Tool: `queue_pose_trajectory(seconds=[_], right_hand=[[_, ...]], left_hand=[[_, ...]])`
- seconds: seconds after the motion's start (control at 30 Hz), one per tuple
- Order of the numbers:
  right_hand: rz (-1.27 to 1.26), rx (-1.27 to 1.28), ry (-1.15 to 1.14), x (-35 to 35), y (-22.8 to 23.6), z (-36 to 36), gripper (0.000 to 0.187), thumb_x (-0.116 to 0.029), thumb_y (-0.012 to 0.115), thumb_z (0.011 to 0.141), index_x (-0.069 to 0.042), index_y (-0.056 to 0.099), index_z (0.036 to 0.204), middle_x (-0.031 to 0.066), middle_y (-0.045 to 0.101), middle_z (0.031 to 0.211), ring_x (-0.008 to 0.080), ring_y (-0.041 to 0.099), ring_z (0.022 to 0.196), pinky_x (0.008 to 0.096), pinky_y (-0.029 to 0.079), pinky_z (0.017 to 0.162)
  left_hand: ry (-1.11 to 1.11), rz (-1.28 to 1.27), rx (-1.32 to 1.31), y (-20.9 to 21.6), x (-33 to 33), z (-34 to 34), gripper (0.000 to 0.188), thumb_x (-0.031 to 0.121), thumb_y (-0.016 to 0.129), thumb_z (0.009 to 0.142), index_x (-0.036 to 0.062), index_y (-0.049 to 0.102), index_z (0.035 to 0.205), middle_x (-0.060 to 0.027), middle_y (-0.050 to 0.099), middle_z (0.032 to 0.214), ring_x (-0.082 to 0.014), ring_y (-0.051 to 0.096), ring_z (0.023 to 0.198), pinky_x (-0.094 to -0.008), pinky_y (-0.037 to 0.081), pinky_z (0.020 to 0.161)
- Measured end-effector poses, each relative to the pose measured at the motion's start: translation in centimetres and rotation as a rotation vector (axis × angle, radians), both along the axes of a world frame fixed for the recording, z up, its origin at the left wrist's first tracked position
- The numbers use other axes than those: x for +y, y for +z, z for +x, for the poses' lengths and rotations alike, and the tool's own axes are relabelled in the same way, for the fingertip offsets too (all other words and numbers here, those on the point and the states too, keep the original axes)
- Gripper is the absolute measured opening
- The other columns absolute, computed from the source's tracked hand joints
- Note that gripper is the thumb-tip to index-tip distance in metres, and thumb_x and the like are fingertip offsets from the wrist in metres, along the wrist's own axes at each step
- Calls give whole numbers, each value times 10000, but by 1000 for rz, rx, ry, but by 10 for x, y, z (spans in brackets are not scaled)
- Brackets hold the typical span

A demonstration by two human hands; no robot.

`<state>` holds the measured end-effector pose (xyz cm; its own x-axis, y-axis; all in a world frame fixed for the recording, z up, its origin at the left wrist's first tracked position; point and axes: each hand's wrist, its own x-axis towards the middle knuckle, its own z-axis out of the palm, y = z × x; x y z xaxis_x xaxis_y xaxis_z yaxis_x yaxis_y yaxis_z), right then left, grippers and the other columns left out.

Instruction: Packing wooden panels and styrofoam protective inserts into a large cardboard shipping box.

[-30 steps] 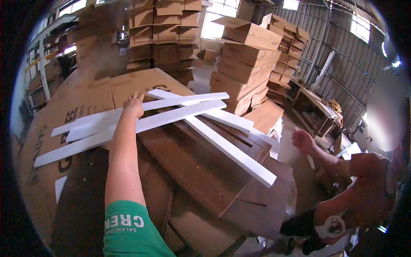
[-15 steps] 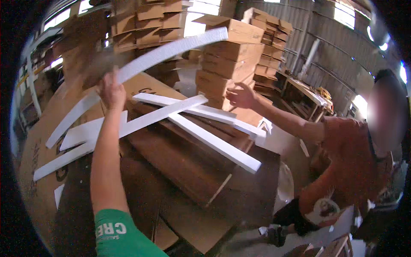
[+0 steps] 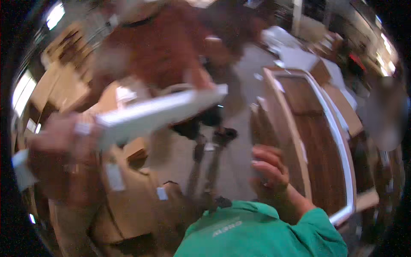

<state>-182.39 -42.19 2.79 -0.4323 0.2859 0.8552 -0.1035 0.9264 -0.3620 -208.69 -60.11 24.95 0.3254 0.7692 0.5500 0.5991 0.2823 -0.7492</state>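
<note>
My left hand (image 3: 68,158), blurred by motion, is closed around a long white foam strip (image 3: 158,113). The strip reaches from the left edge across in front of a person in a red shirt (image 3: 154,55). That person's forearm meets the strip's far end; whether their hand grips it cannot be made out. My right hand (image 3: 272,169) is low at centre right, fingers loosely bent and slightly apart, holding nothing visible. Beside it lies a long open carton (image 3: 302,171) with a brown panel (image 3: 321,150) inside and white foam strips (image 3: 340,145) along its edges.
Brown cardboard (image 3: 128,205) lies at the lower left, with small white foam pieces (image 3: 114,176) on it. Stacked cartons (image 3: 68,85) stand at the far left. White sheets and plastic (image 3: 280,38) are heaped behind the open carton. Grey floor (image 3: 244,85) shows between.
The view has swung to the right, away from the foam strips lying on the cardboard. My left hand still holds a foam strip. My right hand and the open carton have come into view.
</note>
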Motion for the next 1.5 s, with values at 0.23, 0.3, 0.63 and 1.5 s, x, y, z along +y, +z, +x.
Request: queue_pose_trajectory(seconds=[0.23, 0.3, 0.63, 1.5], right_hand=[[-174, -294, -440, 46, -64, 190, 640, -290, 701, 689, 17, 421, 1176, 205, 485, 1145, 340, 469, 1061, 418, 373, 910], [-670, -85, -380, 36, -123, 249, 502, -217, 636, 748, 42, 454, 1137, 194, 513, 1080, 321, 496, 997, 387, 392, 875], [-769, -492, -1195, -52, -166, 365, 393, -149, 517, 780, -19, 462, 1147, 175, 522, 926, 341, 494, 850, 418, 412, 732], [-1422, -843, -1319, 92, -308, 335, 289, -287, 574, 770, -132, 607, 1012, 93, 567, 986, 278, 495, 970, 405, 391, 854]], left_hand=[[-809, -520, -177, -153, 204, 247, 364, 230, 559, 708, 91, 485, 1037, -80, 495, 986, -227, 474, 954, -424, 363, 848], [-1049, -504, -236, -187, 235, 300, 280, 237, 526, 686, 43, 572, 883, -67, 542, 889, -198, 489, 920, -354, 354, 863], [-1821, -715, -459, -353, 347, 464, 304, 216, 536, 682, 118, 560, 969, -48, 516, 862, -226, 484, 923, -417, 352, 850], [-586, -1320, -749, -541, 612, 377, 551, 382, 716, 636, 7, 522, 990, -200, 515, 1021, -357, 486, 944, -420, 399, 825]])
